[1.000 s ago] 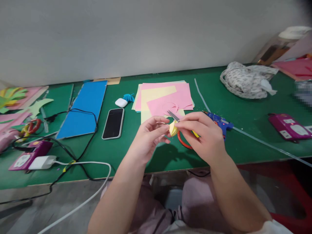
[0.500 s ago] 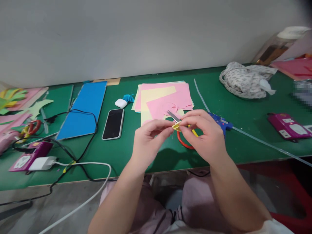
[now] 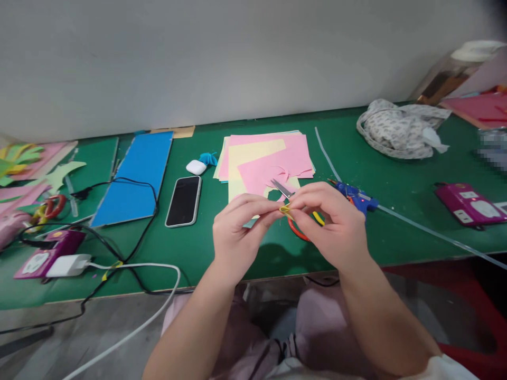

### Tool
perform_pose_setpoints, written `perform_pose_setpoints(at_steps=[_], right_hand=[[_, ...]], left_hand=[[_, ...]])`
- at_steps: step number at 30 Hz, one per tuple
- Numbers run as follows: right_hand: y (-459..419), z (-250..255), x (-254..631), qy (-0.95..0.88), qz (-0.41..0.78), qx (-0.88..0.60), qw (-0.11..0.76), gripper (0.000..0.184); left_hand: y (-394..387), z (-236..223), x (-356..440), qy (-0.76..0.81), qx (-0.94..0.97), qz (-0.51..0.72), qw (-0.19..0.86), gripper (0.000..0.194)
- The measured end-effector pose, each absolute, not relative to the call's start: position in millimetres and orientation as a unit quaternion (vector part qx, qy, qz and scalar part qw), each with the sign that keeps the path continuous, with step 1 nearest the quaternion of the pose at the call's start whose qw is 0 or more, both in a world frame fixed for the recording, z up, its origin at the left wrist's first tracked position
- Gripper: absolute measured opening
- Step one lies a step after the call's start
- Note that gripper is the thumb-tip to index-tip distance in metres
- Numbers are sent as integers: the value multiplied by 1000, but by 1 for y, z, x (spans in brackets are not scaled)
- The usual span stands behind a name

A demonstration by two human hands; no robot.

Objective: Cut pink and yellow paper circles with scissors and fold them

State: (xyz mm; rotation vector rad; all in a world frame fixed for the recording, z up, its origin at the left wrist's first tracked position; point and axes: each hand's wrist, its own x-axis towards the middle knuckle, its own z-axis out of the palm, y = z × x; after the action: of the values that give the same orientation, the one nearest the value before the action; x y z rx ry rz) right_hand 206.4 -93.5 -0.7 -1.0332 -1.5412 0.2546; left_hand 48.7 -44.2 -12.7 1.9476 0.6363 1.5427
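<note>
Between my fingertips is a small curled piece of yellow paper [image 3: 284, 209], bent into a narrow loop. My left hand [image 3: 241, 232] pinches its left end, and my right hand [image 3: 332, 224] pinches the right end. Both hands hover over the front of the green table. Behind and below them lie scissors [image 3: 282, 189] with red and yellow handles, partly hidden by my right hand. Pink paper [image 3: 277, 166] with a cut-out edge rests on a stack of coloured sheets beyond. Just right of my right hand sits a blue glue gun [image 3: 357, 197].
To the left are a phone [image 3: 184, 201], a white earbud case [image 3: 196, 167], a blue board [image 3: 137, 177] and tangled cables [image 3: 148, 264]. A clear glue stick [image 3: 435, 230] trails right towards a purple power strip [image 3: 471, 206]. Further back lies a patterned cloth bundle [image 3: 402, 129].
The yellow paper has been pressed from a wider curl into a narrower loop. My right hand has shifted slightly left, showing more of the glue gun.
</note>
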Motion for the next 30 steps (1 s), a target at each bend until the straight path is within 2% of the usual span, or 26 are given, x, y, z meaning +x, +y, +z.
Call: perform_pose_setpoints(at_steps=[13, 30], right_hand=[[-94, -3, 206, -624, 151, -430, 635, 15], [-93, -2, 204, -650, 112, -446, 605, 15]], left_hand=[[-46, -13, 49, 258, 713, 592, 274, 17], [-46, -14, 51, 239, 710, 586, 308, 20]])
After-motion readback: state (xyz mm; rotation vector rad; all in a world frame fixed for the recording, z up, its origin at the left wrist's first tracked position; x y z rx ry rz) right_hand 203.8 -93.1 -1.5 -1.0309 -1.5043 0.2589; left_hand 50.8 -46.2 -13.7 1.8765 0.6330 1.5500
